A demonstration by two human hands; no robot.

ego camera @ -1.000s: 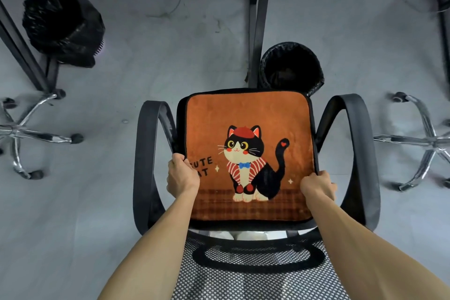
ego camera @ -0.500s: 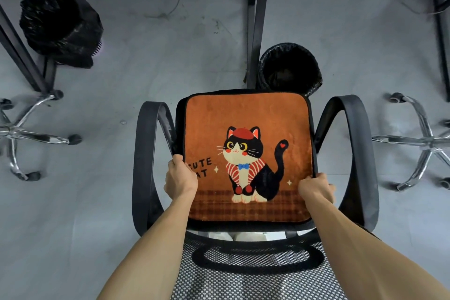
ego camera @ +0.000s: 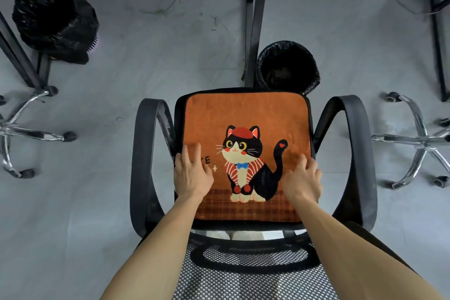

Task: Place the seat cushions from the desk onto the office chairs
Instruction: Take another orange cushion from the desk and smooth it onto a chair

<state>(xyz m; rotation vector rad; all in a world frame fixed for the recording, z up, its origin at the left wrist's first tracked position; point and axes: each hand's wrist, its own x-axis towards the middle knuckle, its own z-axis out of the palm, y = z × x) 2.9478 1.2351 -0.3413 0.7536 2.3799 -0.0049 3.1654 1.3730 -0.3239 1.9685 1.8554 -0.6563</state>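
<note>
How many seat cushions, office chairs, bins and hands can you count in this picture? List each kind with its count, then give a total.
Seat cushion: 1
Office chairs: 3 (armchair under the cushion, left chair base, right chair base; their seats out of view)
Bins: 2 (left bin, right bin)
Hands: 2 (left hand, right hand)
Total: 8

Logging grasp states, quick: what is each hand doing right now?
Left hand: open, fingers straight, resting flat on the cat seat cushion.
Right hand: open, fingers spread, touching the same cushion.
</note>
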